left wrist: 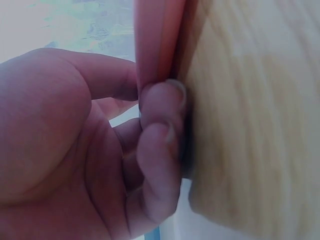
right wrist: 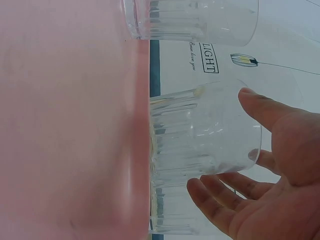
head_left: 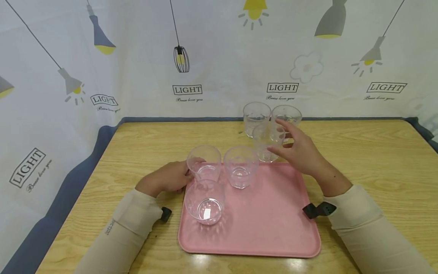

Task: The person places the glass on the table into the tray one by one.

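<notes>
My left hand [head_left: 173,176] grips the left edge of a pink tray [head_left: 270,228] near its back corner. Close up in the left wrist view, the fingers curl round the tray's rim beside the wooden tabletop [left wrist: 250,125]. Just beyond the tray's back edge, my right hand [head_left: 302,154] has its thumb and fingers round a clear tumbler [right wrist: 205,135], which leans slightly in the right wrist view; its base is partly hidden behind the tray rim. Three more clear tumblers stand on the tray's left half: one front [head_left: 205,203], one behind it [head_left: 205,163], one nearer the middle [head_left: 241,167].
Two further clear tumblers, one left [head_left: 256,118] and one right [head_left: 289,112], stand at the table's back, just beyond the right hand. A cloth printed with lamps [head_left: 219,57] hangs behind the table. Both wrists carry black camera mounts.
</notes>
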Tool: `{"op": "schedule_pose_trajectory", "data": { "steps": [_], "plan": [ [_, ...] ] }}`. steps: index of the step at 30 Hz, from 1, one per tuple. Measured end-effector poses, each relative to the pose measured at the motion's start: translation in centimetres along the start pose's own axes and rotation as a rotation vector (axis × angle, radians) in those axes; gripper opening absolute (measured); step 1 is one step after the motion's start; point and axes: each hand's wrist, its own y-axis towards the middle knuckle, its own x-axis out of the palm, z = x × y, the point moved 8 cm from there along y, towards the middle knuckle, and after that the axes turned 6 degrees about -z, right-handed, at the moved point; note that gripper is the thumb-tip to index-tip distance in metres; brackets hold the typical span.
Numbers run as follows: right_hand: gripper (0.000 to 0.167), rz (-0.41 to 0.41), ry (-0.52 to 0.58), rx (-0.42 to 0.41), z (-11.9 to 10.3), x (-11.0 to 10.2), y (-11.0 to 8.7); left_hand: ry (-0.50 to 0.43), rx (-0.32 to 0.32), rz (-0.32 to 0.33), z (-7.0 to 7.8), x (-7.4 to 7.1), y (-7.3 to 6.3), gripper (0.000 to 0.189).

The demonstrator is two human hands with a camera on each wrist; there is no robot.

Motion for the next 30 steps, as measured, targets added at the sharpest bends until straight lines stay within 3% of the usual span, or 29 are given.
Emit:
{"op": "schedule_pose_trajectory", "data": {
  "steps": [20,30],
  "plan": [
    [0.080,0.025,-0.061,-0.002,-0.36,-0.38,-0.36,0.002,-0.015,-0.005,0.07,-0.09,-0.19,0.046],
    [0.081,0.034,-0.076,0.048,-0.15,-0.93,-0.65,0.010,-0.004,0.005,0.23,-0.16,-0.26,0.047]
  ]
}}
